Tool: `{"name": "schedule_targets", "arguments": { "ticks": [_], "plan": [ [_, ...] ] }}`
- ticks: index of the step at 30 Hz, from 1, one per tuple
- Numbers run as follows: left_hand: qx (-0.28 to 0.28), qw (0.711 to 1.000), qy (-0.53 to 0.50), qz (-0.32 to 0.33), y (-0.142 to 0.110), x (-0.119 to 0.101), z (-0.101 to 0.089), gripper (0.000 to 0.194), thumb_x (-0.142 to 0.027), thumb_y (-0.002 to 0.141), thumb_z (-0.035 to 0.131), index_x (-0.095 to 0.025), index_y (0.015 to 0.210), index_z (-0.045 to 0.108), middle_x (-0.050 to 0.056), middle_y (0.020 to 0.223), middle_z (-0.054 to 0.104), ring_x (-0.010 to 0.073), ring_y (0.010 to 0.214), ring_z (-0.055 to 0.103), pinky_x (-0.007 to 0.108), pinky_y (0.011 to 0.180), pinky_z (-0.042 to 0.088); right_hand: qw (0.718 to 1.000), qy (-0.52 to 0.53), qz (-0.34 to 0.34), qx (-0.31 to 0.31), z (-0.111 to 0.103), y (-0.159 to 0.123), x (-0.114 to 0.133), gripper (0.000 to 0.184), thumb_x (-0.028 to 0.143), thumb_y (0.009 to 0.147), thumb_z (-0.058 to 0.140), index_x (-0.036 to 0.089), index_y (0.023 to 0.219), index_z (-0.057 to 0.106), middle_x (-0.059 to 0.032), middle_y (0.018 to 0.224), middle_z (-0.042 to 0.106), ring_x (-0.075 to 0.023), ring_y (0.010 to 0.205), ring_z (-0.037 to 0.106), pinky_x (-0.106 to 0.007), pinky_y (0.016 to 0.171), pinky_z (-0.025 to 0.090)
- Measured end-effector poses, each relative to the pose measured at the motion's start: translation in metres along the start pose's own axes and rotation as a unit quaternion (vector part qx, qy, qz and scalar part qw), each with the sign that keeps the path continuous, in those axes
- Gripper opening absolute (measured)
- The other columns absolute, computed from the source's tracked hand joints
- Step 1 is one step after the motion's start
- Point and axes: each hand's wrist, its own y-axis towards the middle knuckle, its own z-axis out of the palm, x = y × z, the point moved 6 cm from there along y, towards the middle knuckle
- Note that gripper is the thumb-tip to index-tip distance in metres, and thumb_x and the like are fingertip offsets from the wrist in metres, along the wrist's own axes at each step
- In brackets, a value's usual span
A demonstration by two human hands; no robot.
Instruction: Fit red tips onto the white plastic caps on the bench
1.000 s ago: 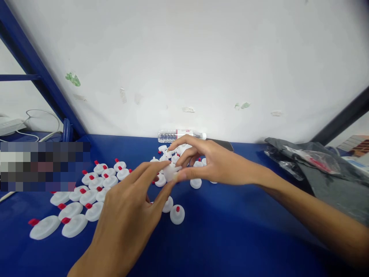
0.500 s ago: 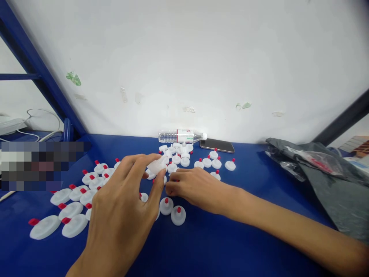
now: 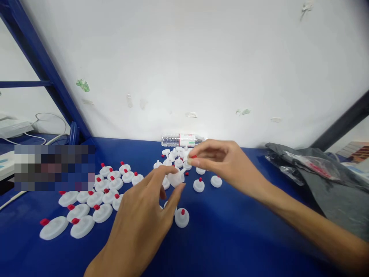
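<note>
My left hand [image 3: 141,215] is closed, pinching a white plastic nozzle lid [image 3: 176,179] between thumb and fingers. The lid's bare spout tilts up to the right. Just beyond the spout, my right hand [image 3: 230,165] pinches a small red tip cap [image 3: 194,156], with a small gap between cap and spout. Between and behind the hands lies a heap of white nozzle lids [image 3: 172,157], some with red tips. A red-tipped lid [image 3: 182,218] stands upright below the left fingertips, and another [image 3: 198,185] stands below the right hand.
Several red-tipped lids [image 3: 82,226] spread over the left of the blue table [image 3: 230,238]. A water bottle [image 3: 184,139] lies against the wall. Grey plastic bags [image 3: 319,169] lie at the right. A blue frame post [image 3: 43,65] and white cables [image 3: 54,134] are at the left.
My right hand has lifted off the table and moved up and right, now with a red tip cap showing in its fingers. My left hand has shifted right, turning the lid's spout upward.
</note>
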Motion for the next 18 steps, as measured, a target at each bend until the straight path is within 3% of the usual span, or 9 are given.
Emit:
{"name": "schedule_targets", "arguments": {
  "ticks": [6,11,15,18],
  "plan": [
    [0.009,0.995,-0.087,0.046,-0.005,-0.01,0.003,0.025,-0.031,0.096,0.07,-0.036,0.12,0.061,-0.012,0.069,0.061,0.0109,0.045,0.048,0.022,0.051,0.043,0.995,0.056,0.041,-0.067,0.016,-0.036,-0.014,0.007,0.028,0.081,0.087,0.027,0.088,0.084,0.001,0.084,0.081,-0.0144,0.078,0.077,-0.021,0.071,0.061],
    [0.029,0.99,-0.125,0.056,-0.007,-0.012,0.011,0.031,-0.034,0.092,0.076,-0.035,0.118,0.06,-0.015,0.067,0.066,0.0104,0.042,0.051,0.022,0.049,0.044,0.987,-0.055,0.004,-0.148,0.016,-0.053,-0.001,0.007,0.028,0.085,0.084,0.033,0.09,0.085,0.0043,0.086,0.083,-0.0122,0.077,0.076,-0.018,0.072,0.06],
    [0.044,0.992,-0.117,0.029,-0.007,-0.006,0.006,0.051,-0.054,0.088,0.077,-0.039,0.133,0.056,-0.013,0.078,0.073,0.0105,0.038,0.05,0.024,0.045,0.045,0.966,-0.148,0.028,-0.212,-0.007,-0.076,-0.005,0.008,0.037,0.084,0.083,0.033,0.089,0.086,0.0024,0.09,0.083,-0.0179,0.079,0.078,-0.024,0.074,0.063],
    [0.004,0.995,-0.101,-0.007,0.0,0.008,-0.018,0.04,-0.056,0.095,0.066,-0.04,0.132,0.059,-0.01,0.077,0.073,0.0112,0.042,0.055,0.025,0.047,0.046,0.929,-0.256,0.088,-0.252,-0.04,-0.097,-0.028,0.021,0.048,0.084,0.078,0.031,0.093,0.086,-0.0012,0.094,0.084,-0.0258,0.087,0.079,-0.032,0.074,0.063]
  ]
}}
